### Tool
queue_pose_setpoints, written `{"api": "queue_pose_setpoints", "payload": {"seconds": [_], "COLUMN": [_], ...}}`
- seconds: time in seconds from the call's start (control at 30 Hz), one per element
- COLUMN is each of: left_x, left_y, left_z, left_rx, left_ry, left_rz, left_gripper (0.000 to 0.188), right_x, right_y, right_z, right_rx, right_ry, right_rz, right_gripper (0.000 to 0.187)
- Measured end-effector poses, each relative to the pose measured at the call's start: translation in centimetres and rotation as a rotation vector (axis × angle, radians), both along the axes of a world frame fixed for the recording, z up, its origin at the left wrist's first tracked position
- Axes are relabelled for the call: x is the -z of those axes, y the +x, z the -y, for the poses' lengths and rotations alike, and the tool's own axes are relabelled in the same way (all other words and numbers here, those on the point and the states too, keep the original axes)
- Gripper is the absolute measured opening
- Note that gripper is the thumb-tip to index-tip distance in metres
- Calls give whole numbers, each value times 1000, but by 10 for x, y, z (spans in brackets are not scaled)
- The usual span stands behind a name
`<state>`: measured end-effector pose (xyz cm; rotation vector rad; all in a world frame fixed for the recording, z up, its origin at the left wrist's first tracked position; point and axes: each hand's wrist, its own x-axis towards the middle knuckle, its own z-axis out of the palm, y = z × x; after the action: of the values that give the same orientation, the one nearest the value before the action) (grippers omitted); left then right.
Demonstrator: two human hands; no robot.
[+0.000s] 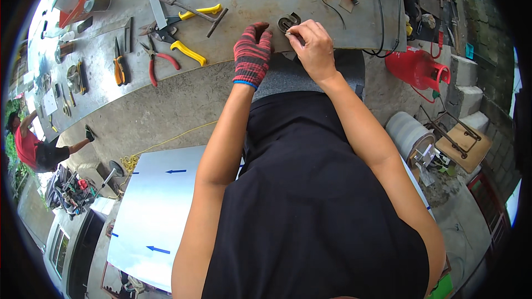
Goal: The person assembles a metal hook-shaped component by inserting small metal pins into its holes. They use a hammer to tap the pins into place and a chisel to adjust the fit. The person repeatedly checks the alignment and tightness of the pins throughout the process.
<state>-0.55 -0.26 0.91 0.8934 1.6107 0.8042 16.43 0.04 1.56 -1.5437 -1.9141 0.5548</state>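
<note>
Two hands: we see both over the bench, close together.
Left hand: striped red-and-black knit glove, fingers half curled; we cannot tell whether it holds anything.
Right hand: bare, thumb and forefinger pinching a small pale piece.
Dark curved metal part: at our right fingertips.
Bench surface: flat grey metal, rust-stained beyond our hands.
</note>
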Motion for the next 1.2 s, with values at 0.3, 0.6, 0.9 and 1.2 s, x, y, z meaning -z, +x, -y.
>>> {"api": "queue_pose_setpoints", "payload": {"seconds": [0.3, 0.6, 0.9, 1.2], "left_x": [3, -5, 2, -31], "left_y": [13, 18, 18, 20], "left_z": [4, 7, 19, 16], "left_rx": [-1, 38, -33, 37], "left_ry": [-59, -49, -6, -60], "left_rz": [105, 44, 114, 233], "left_gripper": [30, 30, 32, 25], "right_x": [-17, -22, -27, -41], "right_y": [5, 10, 28, 31], "right_z": [-11, -20, -21, -11], "right_rx": [-110, -157, 194, 213], "right_ry": [-66, -107, -748, -901], "right_rz": [68, 24, -636, -976], "right_gripper": [11, 11, 13, 16]}}
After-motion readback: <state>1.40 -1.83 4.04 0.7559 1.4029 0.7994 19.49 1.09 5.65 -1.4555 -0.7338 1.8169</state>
